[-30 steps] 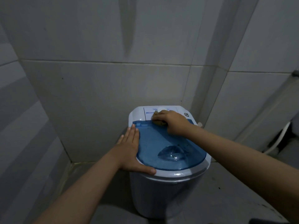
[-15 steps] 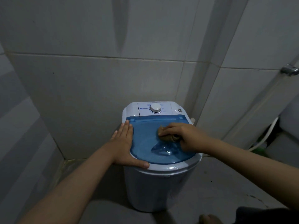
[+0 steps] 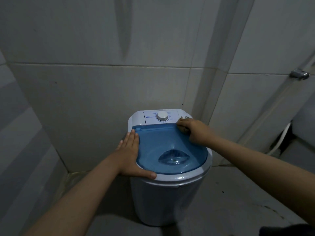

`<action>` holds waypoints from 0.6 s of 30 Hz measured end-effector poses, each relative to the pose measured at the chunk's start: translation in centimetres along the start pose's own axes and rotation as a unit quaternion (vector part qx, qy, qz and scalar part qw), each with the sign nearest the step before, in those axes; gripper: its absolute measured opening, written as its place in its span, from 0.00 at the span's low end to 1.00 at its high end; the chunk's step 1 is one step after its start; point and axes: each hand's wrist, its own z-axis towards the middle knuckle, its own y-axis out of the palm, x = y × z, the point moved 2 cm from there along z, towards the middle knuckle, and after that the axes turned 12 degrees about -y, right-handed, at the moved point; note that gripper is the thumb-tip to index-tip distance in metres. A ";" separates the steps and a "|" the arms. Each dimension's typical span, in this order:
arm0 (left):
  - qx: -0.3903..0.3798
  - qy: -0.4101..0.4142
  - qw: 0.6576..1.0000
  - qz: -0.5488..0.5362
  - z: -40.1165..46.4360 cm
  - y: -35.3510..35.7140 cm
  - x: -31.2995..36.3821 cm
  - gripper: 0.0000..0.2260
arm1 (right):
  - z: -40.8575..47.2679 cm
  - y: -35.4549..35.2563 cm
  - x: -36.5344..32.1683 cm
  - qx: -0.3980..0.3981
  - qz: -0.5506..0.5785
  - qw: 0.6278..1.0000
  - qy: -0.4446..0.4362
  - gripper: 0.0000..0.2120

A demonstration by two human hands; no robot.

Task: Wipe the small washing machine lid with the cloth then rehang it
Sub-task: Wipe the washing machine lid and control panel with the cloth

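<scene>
1. Dim, grey, flat light; no source visible.
2. Small glare spots on translucent blue plastic washing machine lid (image 3: 172, 147) and white rim.
3. Soft shadow under the drum.
4. Wide-angle bending of pale wall tile joints (image 3: 102, 64) at edges.

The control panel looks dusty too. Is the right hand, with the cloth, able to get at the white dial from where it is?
Probably yes: the right hand is at the lid's back right corner, and nothing lies between it and the dial.

Premises: domestic bathroom or wash area. Large pale wall tiles (image 3: 105, 92) cover both walls meeting at a corner, with a grey floor (image 3: 238, 193) below. A small top-loading washing machine (image 3: 168, 198) stands in the corner. A metal wall fitting (image 3: 299, 74) and a white hose (image 3: 279, 143) are at right.
</scene>
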 end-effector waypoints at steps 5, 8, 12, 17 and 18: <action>-0.006 0.002 1.000 0.002 0.3 0.1 -0.1 0.71 | -3.6 0.3 -1.5 -0.017 0.014 0.999 -0.046 0.33; -0.009 0.001 1.000 0.004 0.3 0.1 -0.1 0.71 | -5.4 -0.6 -2.6 -0.036 0.067 0.996 -0.053 0.31; -0.007 -0.001 1.000 0.005 0.2 0.1 0.0 0.72 | -5.1 -2.3 -4.9 -0.043 0.171 0.982 -0.061 0.28; -0.006 -0.005 1.000 -0.001 0.1 0.1 0.1 0.72 | -2.5 -0.5 -8.5 -0.131 0.072 0.976 -0.161 0.26; -0.005 -0.006 1.000 -0.001 0.1 0.1 0.1 0.72 | -2.1 -0.6 -8.8 -0.142 0.065 0.974 -0.162 0.26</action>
